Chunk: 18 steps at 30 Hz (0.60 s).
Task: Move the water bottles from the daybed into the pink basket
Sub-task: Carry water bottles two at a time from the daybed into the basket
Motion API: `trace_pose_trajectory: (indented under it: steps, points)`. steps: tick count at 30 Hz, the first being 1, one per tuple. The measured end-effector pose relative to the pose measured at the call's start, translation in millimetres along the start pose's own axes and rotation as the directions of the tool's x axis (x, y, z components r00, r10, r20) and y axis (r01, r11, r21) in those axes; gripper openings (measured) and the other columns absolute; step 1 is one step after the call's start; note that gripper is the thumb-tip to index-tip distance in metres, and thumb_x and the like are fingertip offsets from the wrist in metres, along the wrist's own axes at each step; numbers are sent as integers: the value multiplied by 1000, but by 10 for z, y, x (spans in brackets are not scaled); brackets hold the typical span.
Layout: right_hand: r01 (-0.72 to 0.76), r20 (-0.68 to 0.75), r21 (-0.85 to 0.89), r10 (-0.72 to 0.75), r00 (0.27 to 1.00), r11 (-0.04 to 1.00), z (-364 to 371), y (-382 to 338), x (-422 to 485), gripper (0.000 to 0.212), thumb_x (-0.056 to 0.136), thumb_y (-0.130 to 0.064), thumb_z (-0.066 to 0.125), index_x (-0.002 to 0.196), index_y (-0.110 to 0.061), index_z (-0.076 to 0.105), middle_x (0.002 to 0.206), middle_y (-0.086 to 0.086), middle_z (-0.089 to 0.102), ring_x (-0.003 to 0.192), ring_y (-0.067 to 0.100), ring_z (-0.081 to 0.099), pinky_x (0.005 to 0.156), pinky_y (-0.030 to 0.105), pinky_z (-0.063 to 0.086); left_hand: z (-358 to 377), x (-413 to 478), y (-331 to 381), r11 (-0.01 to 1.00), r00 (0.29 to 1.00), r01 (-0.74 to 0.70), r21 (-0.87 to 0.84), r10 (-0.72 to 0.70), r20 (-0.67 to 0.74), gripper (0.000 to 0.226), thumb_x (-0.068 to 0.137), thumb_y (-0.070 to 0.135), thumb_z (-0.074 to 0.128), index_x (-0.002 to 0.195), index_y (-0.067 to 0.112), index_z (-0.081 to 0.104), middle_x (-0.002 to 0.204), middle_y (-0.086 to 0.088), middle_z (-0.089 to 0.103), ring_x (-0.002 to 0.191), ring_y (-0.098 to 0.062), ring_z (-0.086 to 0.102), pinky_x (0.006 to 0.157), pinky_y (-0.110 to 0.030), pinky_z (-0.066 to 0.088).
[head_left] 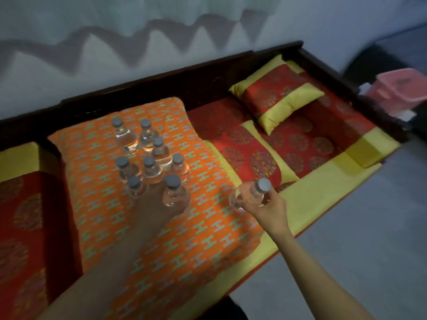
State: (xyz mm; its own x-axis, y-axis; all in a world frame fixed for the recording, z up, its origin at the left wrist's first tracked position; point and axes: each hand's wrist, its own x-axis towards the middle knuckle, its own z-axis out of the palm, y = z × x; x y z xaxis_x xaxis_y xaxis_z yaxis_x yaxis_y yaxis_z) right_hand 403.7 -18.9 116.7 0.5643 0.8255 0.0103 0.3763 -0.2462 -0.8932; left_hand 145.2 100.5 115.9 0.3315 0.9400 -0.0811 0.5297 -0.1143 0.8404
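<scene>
Daybed (161,83), dark wood frame, runs across the view from 8 o'clock to 2 o'clock. Orange cushion (203,227) with a teal H pattern lies on it, left of centre. Seven standing bottles (151,173), clear with grey caps, are clustered upright on the cushion at about 10 o'clock from centre, close together, some touching.

Left hand (157,209), in shadow, reaches in from 7 o'clock. Its fingers curl round the near bottle (174,195) at the cluster's 5 o'clock edge. That bottle is upright; whether its base rests on the cushion or sits just above it, cannot tell.

Right hand (268,207) comes in from 5 o'clock, over the cushion's right edge. Fingers and thumb wrap the tilted bottle (248,197), which is lifted clear of the bedding, cap pointing toward 2 o'clock.

Pink basket (397,88) stands off the daybed, beyond its right end at 2 o'clock, well apart from both hands. Its inside is not visible.

Red-and-yellow pillow (277,95) lies on the red patterned cover (300,139), between right hand and basket. Grey floor (369,239) at 4 o'clock.
</scene>
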Motion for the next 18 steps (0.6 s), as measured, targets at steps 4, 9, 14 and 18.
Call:
trace_pose_trajectory:
  steps: [4,9,14,18]
  points:
    - [-30,-98,-7,29,995,1000,-522,25,-9,53,60,-25,90,99,-42,58,91,-25,65,85,-10,61,67,14,48,248,136,429,993,993,-118,27,117,32,41,61,50,84,93,33,65,81,16,71,74,3,65,67,-19,51]
    - [-79,-277,21,82,958,997,-1367,162,-115,55,54,-36,85,97,-44,53,91,-25,64,88,-4,60,67,9,48,886,318,1162,946,943,-315,75,303,139,44,59,47,86,95,34,65,80,11,70,73,-10,65,65,-32,50]
    - [-141,-411,35,142,900,989,-2288,454,-198,54,53,-31,86,99,-33,59,92,-14,68,84,2,65,68,20,51,1669,385,1881,909,882,-416,6,402,246,49,54,49,85,95,49,57,74,29,64,74,8,63,63,-14,46]
    - [-154,-479,37,153,864,987,-3096,778,-154,53,51,-27,89,93,-40,58,88,-20,68,81,-3,64,67,20,50,2380,344,2484,877,839,-480,7,457,293,48,55,47,86,95,34,64,78,16,70,74,-7,66,67,-31,52]
